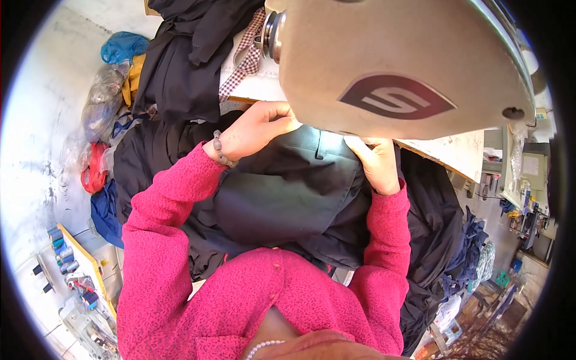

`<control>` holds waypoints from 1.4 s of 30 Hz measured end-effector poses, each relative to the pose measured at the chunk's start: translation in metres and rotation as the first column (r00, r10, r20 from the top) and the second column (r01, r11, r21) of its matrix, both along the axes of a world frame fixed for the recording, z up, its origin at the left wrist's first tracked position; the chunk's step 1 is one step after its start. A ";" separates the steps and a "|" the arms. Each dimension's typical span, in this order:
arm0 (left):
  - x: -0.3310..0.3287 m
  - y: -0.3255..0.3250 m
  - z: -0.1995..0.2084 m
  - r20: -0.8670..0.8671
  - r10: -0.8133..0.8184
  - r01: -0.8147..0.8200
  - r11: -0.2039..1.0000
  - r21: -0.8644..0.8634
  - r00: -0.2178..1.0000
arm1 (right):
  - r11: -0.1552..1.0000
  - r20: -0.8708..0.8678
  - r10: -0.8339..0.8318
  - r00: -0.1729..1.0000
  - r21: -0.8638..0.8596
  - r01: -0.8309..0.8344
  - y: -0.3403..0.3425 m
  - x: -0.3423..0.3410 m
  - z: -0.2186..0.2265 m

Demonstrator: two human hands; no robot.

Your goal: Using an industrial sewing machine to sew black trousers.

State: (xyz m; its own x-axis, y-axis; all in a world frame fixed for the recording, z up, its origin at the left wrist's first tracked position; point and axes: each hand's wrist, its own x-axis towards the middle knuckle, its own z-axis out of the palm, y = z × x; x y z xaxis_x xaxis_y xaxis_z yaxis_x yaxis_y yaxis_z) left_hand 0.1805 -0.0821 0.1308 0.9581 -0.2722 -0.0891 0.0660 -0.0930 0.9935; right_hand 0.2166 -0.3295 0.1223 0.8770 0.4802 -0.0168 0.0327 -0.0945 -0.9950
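Observation:
A pair of black trousers (282,201) lies across my lap, with a belt loop and a curved seam showing near the top. My left hand (258,129) pinches the upper edge of the cloth, its fingertips partly behind the sewing machine's head (384,66). On the other side, my right hand (379,162) grips the same trousers, thumb on top and fingers mostly hidden. The cloth is stretched between the two hands, lit by a bright lamp under the machine. The needle and presser foot are out of sight behind the machine's head.
Piled dark cloth (192,54) covers the table's left side, beside a checked ribbon (246,63). The white tabletop (447,150) extends right. Plastic bags (99,102) stand against the left wall. Thread spools (63,252) sit at lower left; more dark cloth (432,222) hangs at right.

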 end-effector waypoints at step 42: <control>-0.001 0.002 0.036 -0.316 -0.166 0.173 0.985 -0.005 0.934 | 0.989 0.040 -0.019 0.999 -0.144 0.024 -0.006 -0.010 0.009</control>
State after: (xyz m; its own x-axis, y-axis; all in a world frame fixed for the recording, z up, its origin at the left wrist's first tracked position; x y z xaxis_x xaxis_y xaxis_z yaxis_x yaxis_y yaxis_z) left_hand 0.1798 -0.0797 0.1664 0.8199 -0.4228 -0.3861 0.3557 -0.1523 0.9221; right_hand 0.2061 -0.3360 0.1309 0.8885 0.4561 -0.0509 0.0670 -0.2386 -0.9688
